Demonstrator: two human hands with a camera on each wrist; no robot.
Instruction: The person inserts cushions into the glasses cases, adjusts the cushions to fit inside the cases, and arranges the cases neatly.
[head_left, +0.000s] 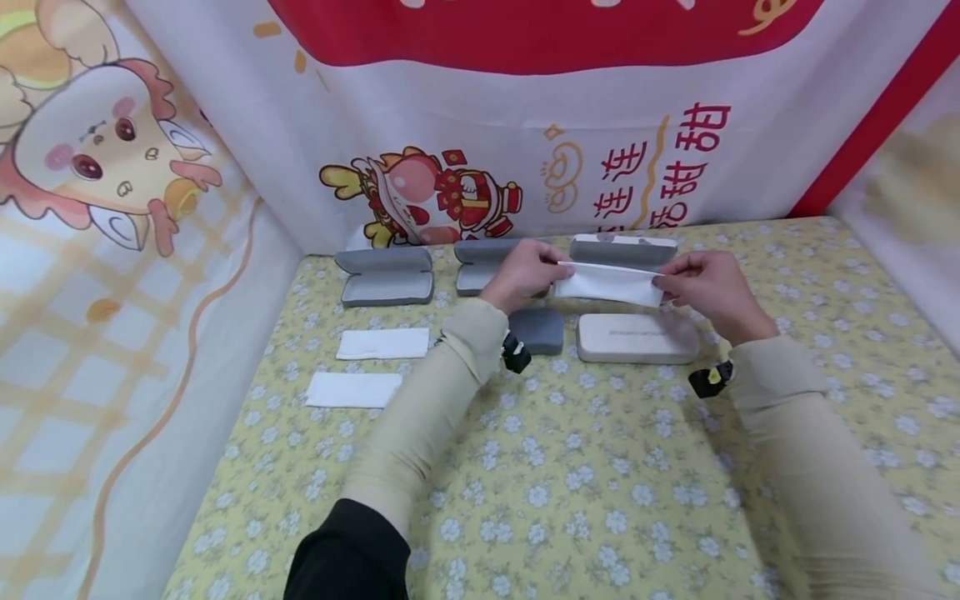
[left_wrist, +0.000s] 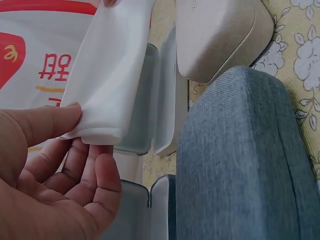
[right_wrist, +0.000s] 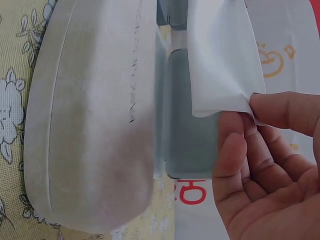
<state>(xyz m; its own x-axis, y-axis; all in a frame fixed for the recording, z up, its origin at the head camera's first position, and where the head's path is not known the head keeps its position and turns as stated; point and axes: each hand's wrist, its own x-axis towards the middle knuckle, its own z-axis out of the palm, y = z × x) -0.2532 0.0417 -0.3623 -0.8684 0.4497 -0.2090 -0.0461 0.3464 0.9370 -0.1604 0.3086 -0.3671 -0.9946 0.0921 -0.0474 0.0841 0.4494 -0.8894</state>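
Black cloth sleeve [head_left: 348, 554] nearest; left hand [head_left: 522, 273], right hand [head_left: 711, 290] pinch opposite ends of folded white cloth [head_left: 609, 285] above open oblong grey-lined case [head_left: 622, 252]

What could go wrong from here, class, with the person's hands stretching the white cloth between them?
1. The left hand and right hand pinch only the ends of the white cloth, so a slip could let it drop or unfold.
2. The open case has its lid raised close behind; the cloth might snag there.
3. The left sleeve is near the blue closed case and might nudge it.
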